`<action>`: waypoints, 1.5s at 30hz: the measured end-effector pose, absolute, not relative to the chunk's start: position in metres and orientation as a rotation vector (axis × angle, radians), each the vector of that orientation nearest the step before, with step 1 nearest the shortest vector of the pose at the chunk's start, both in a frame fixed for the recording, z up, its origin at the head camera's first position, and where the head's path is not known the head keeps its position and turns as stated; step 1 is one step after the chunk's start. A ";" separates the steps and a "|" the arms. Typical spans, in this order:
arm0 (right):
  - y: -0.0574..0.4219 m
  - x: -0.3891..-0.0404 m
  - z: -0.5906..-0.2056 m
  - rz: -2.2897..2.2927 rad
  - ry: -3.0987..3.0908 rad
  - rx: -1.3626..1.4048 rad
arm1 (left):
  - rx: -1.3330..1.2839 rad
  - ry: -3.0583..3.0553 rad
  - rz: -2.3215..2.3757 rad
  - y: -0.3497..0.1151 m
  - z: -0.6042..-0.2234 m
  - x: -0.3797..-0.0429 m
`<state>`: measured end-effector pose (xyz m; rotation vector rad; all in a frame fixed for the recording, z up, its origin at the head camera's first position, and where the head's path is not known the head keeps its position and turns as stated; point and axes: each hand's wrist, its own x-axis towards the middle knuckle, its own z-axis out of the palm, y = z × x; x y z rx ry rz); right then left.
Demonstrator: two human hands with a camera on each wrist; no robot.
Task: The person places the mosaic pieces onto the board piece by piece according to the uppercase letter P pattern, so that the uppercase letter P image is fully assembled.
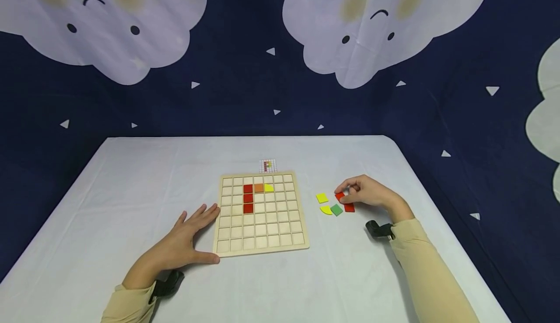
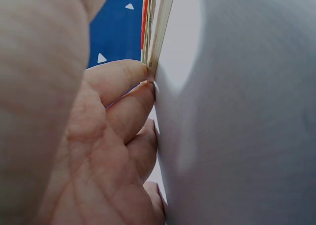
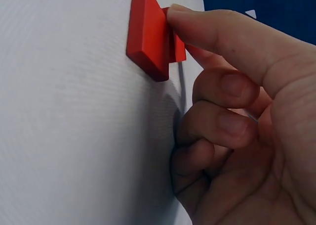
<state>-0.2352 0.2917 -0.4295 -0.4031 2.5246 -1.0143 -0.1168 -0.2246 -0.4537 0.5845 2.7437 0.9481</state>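
Note:
A wooden grid board (image 1: 262, 253) lies on the white table. Three red tiles (image 1: 248, 198) stand in a column on it, with an orange tile (image 1: 259, 188) and a yellow rounded tile (image 1: 269, 188) running right from the top one. My left hand (image 1: 183, 239), fingers spread and fairly straight, touches the board's left edge. Right of the board, my right hand (image 1: 367, 191) pinches a red tile (image 3: 178, 49) between thumb and finger. Close beside it lies another red tile (image 1: 349, 208). The other fingers of the right hand are curled in.
Near the right hand lie a yellow square tile (image 1: 322, 197), a yellow rounded tile (image 1: 325, 210) and a green tile (image 1: 336, 210). A small pattern card (image 1: 268, 165) sits at the board's far edge. Behind the table hangs a dark blue cloth (image 1: 236, 104) with clouds.

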 end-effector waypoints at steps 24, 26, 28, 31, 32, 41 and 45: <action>0.300 -0.240 -0.435 -0.993 2.562 -0.308 | 0.569 2.731 0.958 -0.223 -0.453 -0.117; 0.299 -0.239 -0.435 -1.002 2.562 -0.314 | 0.567 2.732 0.955 -0.223 -0.453 -0.117; 0.299 -0.239 -0.435 -1.001 2.562 -0.316 | 0.567 2.733 0.953 -0.223 -0.452 -0.117; 0.299 -0.239 -0.433 -1.011 2.547 -0.338 | 0.572 2.733 0.953 -0.223 -0.452 -0.117; 0.299 -0.238 -0.433 -1.012 2.542 -0.332 | 0.574 2.733 0.954 -0.223 -0.452 -0.117; 0.299 -0.240 -0.432 -1.027 2.539 -0.367 | 0.576 2.738 0.952 -0.223 -0.452 -0.117; 0.297 -0.241 -0.436 -0.992 2.576 -0.372 | 0.572 2.735 0.957 -0.223 -0.452 -0.116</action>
